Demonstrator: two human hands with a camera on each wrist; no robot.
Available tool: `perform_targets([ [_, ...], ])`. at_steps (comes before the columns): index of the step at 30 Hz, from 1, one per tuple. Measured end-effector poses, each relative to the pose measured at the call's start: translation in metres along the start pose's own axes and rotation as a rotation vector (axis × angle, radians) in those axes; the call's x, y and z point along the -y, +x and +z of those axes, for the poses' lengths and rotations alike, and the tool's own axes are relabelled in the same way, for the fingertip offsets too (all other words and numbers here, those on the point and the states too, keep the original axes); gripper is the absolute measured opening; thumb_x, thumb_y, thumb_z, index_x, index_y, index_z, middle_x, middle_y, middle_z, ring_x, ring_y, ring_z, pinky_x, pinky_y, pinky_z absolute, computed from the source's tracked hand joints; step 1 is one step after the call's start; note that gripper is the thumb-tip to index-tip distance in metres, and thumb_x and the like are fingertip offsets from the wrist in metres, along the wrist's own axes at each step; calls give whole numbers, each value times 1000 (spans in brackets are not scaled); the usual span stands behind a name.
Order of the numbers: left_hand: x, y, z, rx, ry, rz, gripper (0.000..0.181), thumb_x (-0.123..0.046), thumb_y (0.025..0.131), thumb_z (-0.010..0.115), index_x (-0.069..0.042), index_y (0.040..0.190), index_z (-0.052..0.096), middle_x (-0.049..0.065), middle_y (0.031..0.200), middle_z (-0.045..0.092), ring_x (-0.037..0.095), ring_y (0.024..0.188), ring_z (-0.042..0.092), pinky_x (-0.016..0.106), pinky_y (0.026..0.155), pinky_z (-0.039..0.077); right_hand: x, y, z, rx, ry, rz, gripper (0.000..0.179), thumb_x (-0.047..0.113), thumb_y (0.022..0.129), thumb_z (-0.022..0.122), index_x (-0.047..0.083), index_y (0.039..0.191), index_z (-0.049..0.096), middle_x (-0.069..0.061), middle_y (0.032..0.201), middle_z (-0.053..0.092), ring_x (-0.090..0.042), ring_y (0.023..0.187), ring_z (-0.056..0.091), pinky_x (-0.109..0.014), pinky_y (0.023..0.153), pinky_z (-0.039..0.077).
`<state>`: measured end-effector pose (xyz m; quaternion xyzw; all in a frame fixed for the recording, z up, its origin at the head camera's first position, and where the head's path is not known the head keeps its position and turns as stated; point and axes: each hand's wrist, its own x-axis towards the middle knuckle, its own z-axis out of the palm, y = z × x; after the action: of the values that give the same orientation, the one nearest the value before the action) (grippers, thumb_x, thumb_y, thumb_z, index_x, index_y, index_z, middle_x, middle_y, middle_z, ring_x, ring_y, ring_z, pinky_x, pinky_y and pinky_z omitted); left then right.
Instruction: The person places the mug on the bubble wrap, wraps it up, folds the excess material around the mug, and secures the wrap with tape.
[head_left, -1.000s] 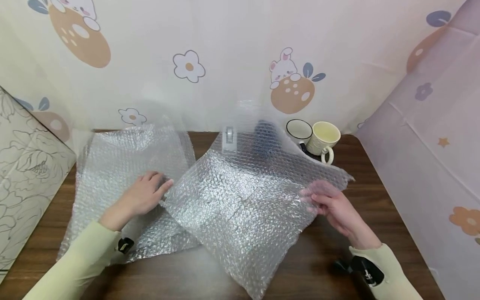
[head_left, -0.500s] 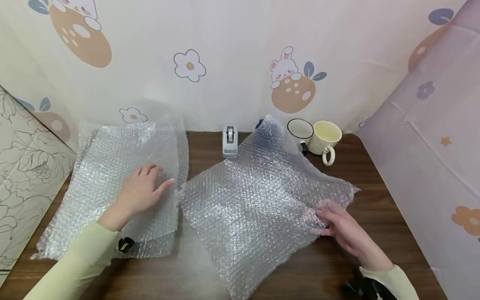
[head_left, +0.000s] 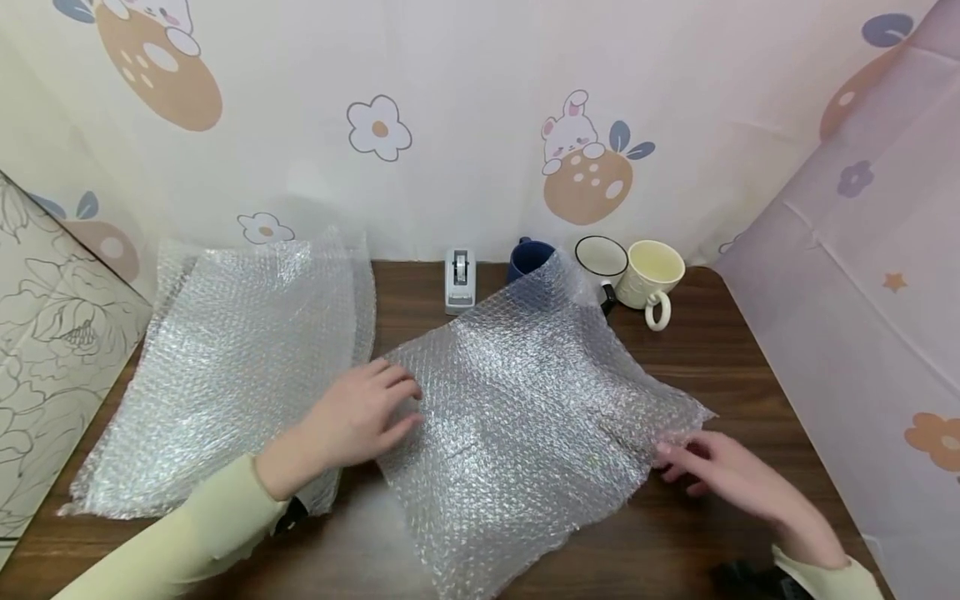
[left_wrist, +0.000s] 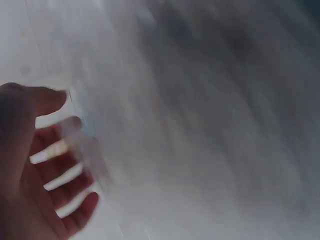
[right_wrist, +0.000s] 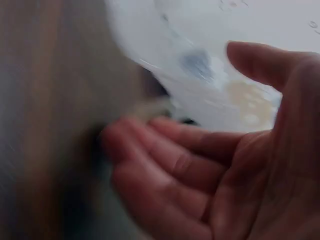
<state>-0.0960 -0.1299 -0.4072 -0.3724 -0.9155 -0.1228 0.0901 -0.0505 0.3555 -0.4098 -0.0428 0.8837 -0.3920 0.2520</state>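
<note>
A sheet of bubble wrap [head_left: 517,400] lies slantwise across the middle of the table in the head view, its far corner draped partly over a dark blue mug [head_left: 528,254]. At the sheet's left edge is my left hand [head_left: 360,417], fingers loosely bent and thumb apart. The left wrist view shows the wrap's blurred edge by those spread fingers [left_wrist: 70,187]. My right hand [head_left: 727,475] is at the sheet's right edge, fingertips touching or very near it. In the right wrist view its thumb [right_wrist: 260,62] stands clear of the fingers.
More bubble wrap [head_left: 232,375] lies at the left. Behind the middle sheet stand a tape dispenser [head_left: 460,283], a white mug with a black rim [head_left: 600,258] and a cream mug [head_left: 651,271]. Patterned cloth [head_left: 465,125] hangs along the back of the wooden table [head_left: 720,358].
The middle sheet has settled lower and shifted slightly right, uncovering the tape dispenser and part of the blue mug. My left hand has moved right to its edge; my right hand has moved right and down.
</note>
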Motion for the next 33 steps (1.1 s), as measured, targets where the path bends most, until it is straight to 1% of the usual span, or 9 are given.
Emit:
perform_targets([
  [4, -22, 2, 10, 79, 44, -68, 52, -58, 85, 69, -15, 115, 68, 8, 119, 63, 29, 109, 57, 49, 91, 50, 2, -6, -27, -194, -345, 33, 51, 44, 101, 55, -2, 120, 64, -5, 92, 70, -22, 81, 65, -37, 66, 51],
  [6, -28, 1, 17, 131, 81, -109, 65, -68, 84, 64, -15, 121, 65, 12, 124, 60, 34, 114, 54, 54, 92, 48, 5, -6, -35, -291, -439, 42, 55, 47, 100, 55, -2, 122, 63, -7, 92, 70, -25, 83, 64, -39, 66, 48],
  [9, -32, -1, 24, 202, 120, -140, 79, -78, 81, 57, -13, 125, 63, 16, 129, 55, 38, 118, 50, 58, 95, 45, 9, -3, -39, -400, -489, 21, 51, 43, 99, 58, -4, 118, 64, -13, 94, 71, -32, 84, 66, -44, 66, 48],
  [12, -30, -2, 28, 239, 127, -114, 85, -81, 77, 58, -10, 124, 62, 18, 130, 54, 38, 118, 50, 57, 98, 43, 16, -1, -34, -487, -518, -23, 45, 38, 97, 63, -4, 113, 65, -15, 92, 71, -34, 81, 66, -49, 65, 48],
  [16, -22, -1, 27, 286, 106, -47, 85, -76, 75, 66, -9, 127, 59, 18, 136, 51, 38, 124, 47, 54, 102, 41, 27, 1, -24, -547, -537, -182, 32, 24, 92, 72, -1, 111, 67, -18, 98, 70, -36, 82, 67, -54, 67, 50],
  [21, -12, 3, 23, 374, 61, -41, 86, -68, 74, 73, -10, 136, 56, 19, 149, 43, 40, 136, 39, 57, 108, 35, 42, 5, -15, -517, -591, -412, 34, 12, 82, 81, 4, 112, 68, -17, 113, 65, -38, 100, 63, -57, 79, 49],
  [24, -8, 5, 20, 411, 29, -37, 86, -63, 75, 75, -10, 139, 55, 19, 153, 39, 40, 139, 35, 57, 111, 31, 51, 9, -12, -471, -621, -494, 38, 8, 77, 84, 4, 112, 68, -17, 118, 63, -39, 107, 60, -57, 85, 48],
  [27, -5, 7, 18, 453, 2, -30, 82, -53, 77, 78, -9, 142, 54, 17, 156, 34, 39, 143, 31, 56, 112, 30, 56, 11, -7, -374, -657, -522, 47, 9, 75, 86, 3, 117, 67, -20, 129, 58, -41, 115, 56, -58, 89, 47],
  [33, -5, 10, 15, 510, 16, -22, 78, -39, 78, 82, -11, 144, 52, 15, 160, 29, 36, 146, 26, 54, 111, 33, 58, 15, 5, -132, -673, -487, 63, 15, 74, 87, 8, 132, 62, -21, 148, 42, -44, 131, 43, -59, 97, 44],
])
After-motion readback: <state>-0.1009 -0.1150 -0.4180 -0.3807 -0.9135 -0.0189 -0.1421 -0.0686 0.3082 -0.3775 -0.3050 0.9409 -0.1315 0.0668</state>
